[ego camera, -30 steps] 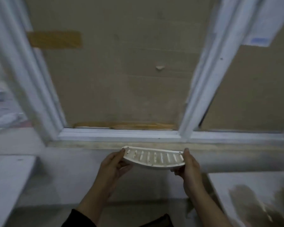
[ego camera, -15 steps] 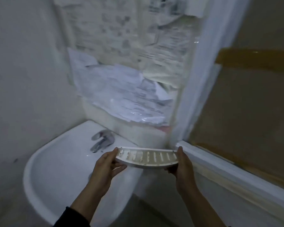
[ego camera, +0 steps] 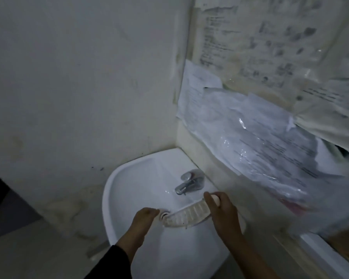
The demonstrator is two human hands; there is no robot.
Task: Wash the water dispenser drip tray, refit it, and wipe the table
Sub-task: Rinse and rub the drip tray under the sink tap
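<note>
A white slotted drip tray (ego camera: 186,215) hangs over the bowl of a white corner sink (ego camera: 129,178), tilted with its right end higher. My left hand (ego camera: 143,219) holds its left end and my right hand (ego camera: 222,210) grips its right end, thumb over the top edge. A chrome tap (ego camera: 187,183) stands just behind the tray, near the wall. The drain (ego camera: 163,214) shows beside my left fingers.
A bare plaster wall (ego camera: 79,87) rises to the left. Plastic-covered paper notices (ego camera: 260,137) hang on the wall at the right, sagging over the sink's back edge. A white window frame (ego camera: 330,256) runs along the lower right.
The view has swung left from the window to the sink. Both hands have carried the tray down over the sink bowl, in front of the tap.
</note>
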